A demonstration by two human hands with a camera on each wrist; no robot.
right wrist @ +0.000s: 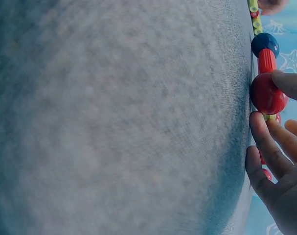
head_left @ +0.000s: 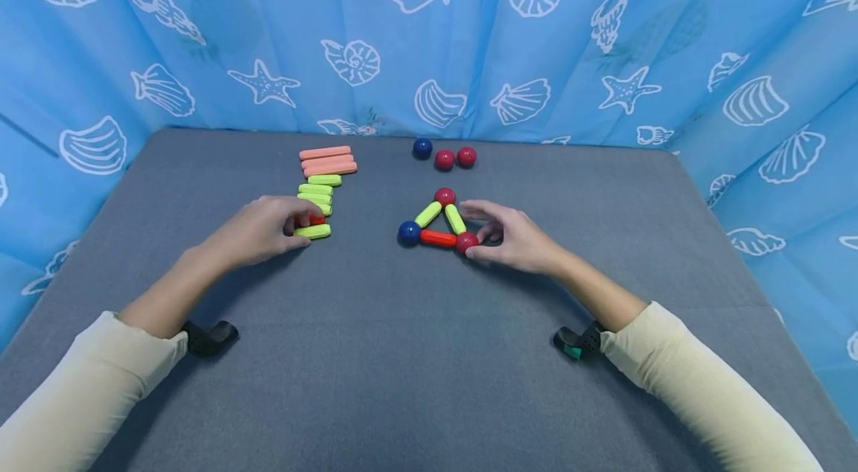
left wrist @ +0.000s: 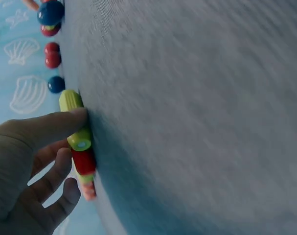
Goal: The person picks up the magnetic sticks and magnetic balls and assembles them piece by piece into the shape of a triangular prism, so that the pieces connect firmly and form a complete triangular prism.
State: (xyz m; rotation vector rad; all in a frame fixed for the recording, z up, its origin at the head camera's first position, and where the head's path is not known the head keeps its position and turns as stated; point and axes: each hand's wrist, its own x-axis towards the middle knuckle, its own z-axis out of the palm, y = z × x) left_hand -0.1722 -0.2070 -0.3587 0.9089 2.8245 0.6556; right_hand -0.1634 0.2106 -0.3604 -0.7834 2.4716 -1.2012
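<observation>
My left hand is at a column of short rods on the left, its thumb on the nearest yellow-green rod and its index finger behind it. Right behind that rod lies a red rod, partly hidden by the fingers. With the right hand I hold the red ball at the near right corner of a flat triangle, thumb on its side. The triangle joins this ball, another red ball and a blue ball by two yellow-green rods and one red rod.
Several yellow-green rods continue the column, with longer salmon rods at its far end. A loose blue ball and two loose red balls lie near the table's back edge. A blue shell-print curtain hangs behind.
</observation>
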